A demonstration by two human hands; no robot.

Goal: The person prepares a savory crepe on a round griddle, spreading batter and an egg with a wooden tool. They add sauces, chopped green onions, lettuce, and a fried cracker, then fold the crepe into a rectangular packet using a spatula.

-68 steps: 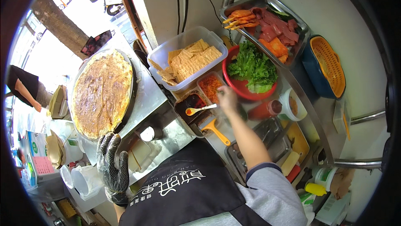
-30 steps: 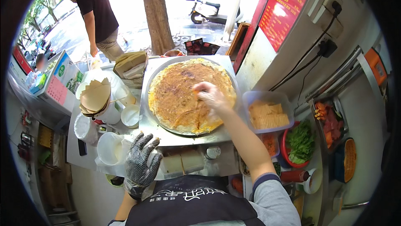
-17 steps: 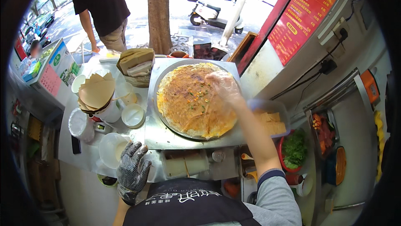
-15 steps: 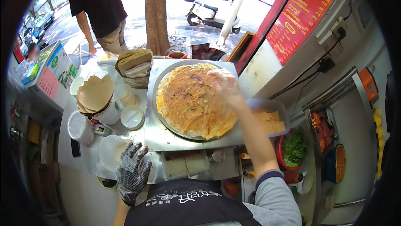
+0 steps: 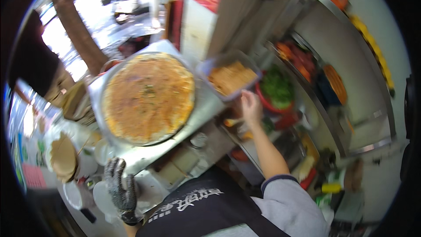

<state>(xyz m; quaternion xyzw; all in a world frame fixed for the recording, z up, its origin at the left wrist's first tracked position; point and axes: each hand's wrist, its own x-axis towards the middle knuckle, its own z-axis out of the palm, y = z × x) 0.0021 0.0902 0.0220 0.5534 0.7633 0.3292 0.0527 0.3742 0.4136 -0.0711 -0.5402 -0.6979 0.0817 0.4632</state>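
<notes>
A large round crepe (image 5: 147, 101) covered with reddish-brown sauce lies on the round griddle, with green and orange bits near its middle. My right hand (image 5: 251, 109) is bare and a little blurred. Its fingers are loosely bent and apart, and nothing shows in them. It hovers between a clear plastic box (image 5: 202, 71) of flat golden crackers (image 5: 232, 78) and a red bowl (image 5: 265, 102) of green lettuce (image 5: 278, 89). My left hand (image 5: 119, 189), in a dark grey dotted glove, is held open with fingers extended, over the pale tubs left of the griddle.
Brown paper bags (image 5: 65, 158) stand at the left beside white tubs. A small jar (image 5: 198, 139) sits on the ledge below the griddle. At the right, a metal shelf holds a tray of reddish food (image 5: 300, 60) and an orange basket (image 5: 335, 83). A person (image 5: 33, 59) stands outside.
My right hand has left the crepe and moved right and nearer, beside the lettuce bowl. The view has turned to the right. My left hand stays open near the tubs.
</notes>
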